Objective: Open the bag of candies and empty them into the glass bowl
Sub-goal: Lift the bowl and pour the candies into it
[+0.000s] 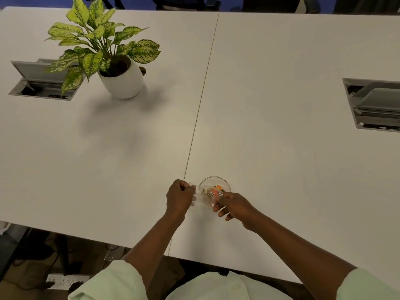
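Note:
A small clear glass bowl (214,179) stands on the white table near the front edge, just right of the table seam. A clear plastic bag of candies (208,197) with orange and green pieces hangs over the bowl's near side. My left hand (179,197) is closed on the bag's left end. My right hand (232,204) pinches its right end between thumb and fingers. The bag is stretched between the two hands. I cannot tell whether any candies lie in the bowl.
A potted plant in a white pot (122,80) stands at the back left. Grey cable hatches with raised lids sit in the table at the far left (41,83) and far right (374,107). The table's front edge (216,262) runs close below my forearms.

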The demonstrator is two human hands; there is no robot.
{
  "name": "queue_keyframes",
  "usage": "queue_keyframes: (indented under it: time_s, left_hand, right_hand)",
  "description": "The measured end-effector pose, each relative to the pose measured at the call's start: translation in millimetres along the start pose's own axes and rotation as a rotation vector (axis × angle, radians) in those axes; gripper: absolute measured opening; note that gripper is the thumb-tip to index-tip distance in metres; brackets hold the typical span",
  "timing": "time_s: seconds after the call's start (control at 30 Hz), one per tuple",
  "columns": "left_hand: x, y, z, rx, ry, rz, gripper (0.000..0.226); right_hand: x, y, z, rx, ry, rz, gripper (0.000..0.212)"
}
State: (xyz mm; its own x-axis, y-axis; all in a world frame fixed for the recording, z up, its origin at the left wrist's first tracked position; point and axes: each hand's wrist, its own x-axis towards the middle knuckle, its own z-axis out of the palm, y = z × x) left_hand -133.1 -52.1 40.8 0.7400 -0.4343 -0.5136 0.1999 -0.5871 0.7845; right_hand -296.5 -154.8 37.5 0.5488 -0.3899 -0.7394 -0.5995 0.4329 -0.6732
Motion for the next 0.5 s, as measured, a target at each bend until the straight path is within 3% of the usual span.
queue_keyframes:
  time_s: [0.37, 0.5]
  left_hand:
    - [-2.4, 3.8, -0.8, -0.076, 0.006, -0.021, 0.019]
    - [-1.9, 4.0, -7.0, -0.262, -0.127, -0.126, 0.023]
  right_hand:
    - [-3.9, 3.4, 0.9, 0.078, -0.009, 0.036, 0.027]
    - [-3.3, 8.0, 0.1, 0.153, 0.035, 0.045, 0.025]
